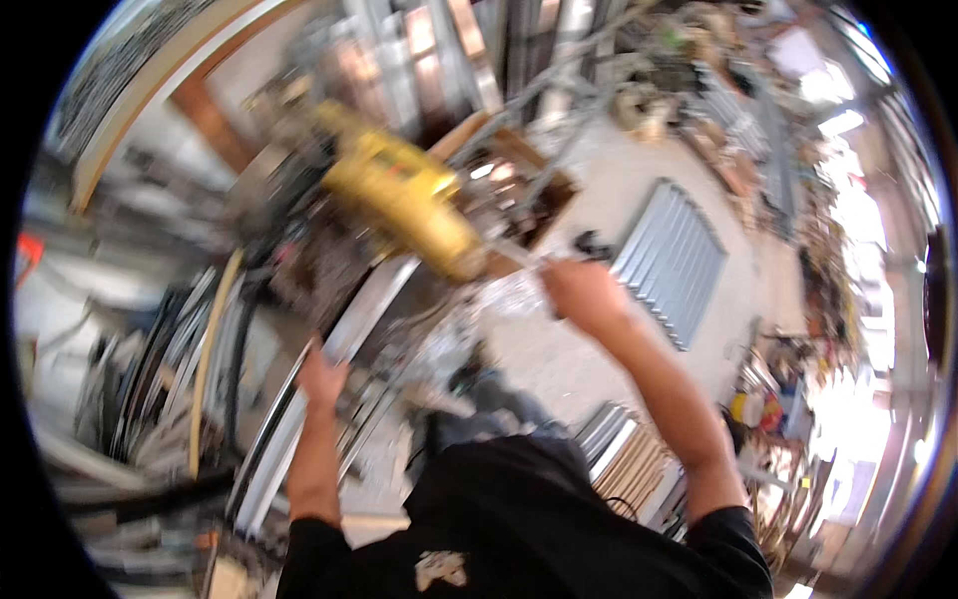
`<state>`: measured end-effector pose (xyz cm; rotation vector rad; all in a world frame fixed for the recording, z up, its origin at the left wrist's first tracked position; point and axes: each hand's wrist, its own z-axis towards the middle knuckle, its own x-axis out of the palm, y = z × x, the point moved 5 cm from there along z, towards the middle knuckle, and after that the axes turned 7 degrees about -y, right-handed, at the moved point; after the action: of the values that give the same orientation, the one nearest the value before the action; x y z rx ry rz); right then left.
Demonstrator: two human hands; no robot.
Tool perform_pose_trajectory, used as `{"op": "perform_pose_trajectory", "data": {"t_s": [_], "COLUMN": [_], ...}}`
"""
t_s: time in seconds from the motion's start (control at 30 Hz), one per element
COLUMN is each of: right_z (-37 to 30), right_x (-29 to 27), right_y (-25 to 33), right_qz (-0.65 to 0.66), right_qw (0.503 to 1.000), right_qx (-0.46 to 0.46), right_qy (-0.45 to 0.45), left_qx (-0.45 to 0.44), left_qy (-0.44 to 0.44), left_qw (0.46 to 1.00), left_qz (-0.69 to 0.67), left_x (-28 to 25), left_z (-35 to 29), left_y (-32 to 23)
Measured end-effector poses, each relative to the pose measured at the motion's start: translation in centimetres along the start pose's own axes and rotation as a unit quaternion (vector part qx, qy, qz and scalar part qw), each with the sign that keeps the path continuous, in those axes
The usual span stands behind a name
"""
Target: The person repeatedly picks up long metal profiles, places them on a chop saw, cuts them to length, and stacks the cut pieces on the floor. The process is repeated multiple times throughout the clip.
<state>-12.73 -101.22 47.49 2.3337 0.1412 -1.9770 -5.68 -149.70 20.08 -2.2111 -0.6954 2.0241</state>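
Here's the yellow machine (pixel 399 205), big and blurred just above the middle of the view, and the right hand (pixel 584 292) is on its handle (pixel 514 252), fingers curled tight around it! Lower down, the left hand (pixel 321 377) is on a long silver metal bar (pixel 371 309) that slants up to the machine's underside; wrapped round it or only pressed on, I cannot tell.

Out to the floor (pixel 639 170), pale and dusty: a ribbed grey panel stack (pixel 674 262) lies right of the right hand, and a brown box (pixel 559 210) of scraps sits just beyond the handle. Nearer the body, a bundle of brown strips (pixel 637 464). Over on the left, long lengths crowd together with a yellow pole (pixel 213 359) among them; tall metal lengths (pixel 424 60) fill the top. Glare (pixel 863 439) floods the right side.

Any lettering? A dark patch (pixel 404 165) marks the yellow casing, too smeared to read, and the black shirt (pixel 519 509) shows a pale print (pixel 441 569).
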Motion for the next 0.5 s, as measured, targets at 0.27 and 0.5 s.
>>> {"op": "perform_pose_trajectory", "data": {"t_s": [0.27, 0.5], "right_z": [0.9, -1.4], "right_x": [2.4, 4.3], "right_y": [0.7, 0.3], "right_qz": [0.072, 0.106], "right_qw": [0.996, 0.988], "right_qx": [-0.03, -0.015], "right_qy": [-0.032, -0.108], "left_qx": [0.25, 0.025], "left_qy": [0.009, 0.027], "left_qw": [0.9, 0.99], "left_qz": [0.356, 0.135], "left_x": [11.7, 1.0], "left_z": [2.4, -0.3], "left_y": [9.2, 2.7]}}
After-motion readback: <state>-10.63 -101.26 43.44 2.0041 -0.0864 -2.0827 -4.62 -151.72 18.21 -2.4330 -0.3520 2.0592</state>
